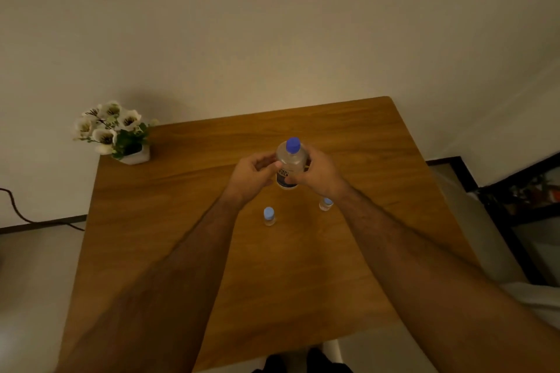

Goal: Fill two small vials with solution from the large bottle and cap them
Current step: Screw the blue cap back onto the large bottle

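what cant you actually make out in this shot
- Large bottle, head view: label mostly covered by the left hand and right hand; print too blurred to read.
- Right vial: partly behind the right wrist.
- Left vial: too small and dim to tell whether it holds liquid.
- Table: near edge hidden by the forearms.

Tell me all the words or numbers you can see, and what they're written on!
Large bottle: white letters on its dark label, half hidden between the left hand and right hand and too blurred to read.
Two small vials: no writing that can be seen.
Flower pot and table: no writing.
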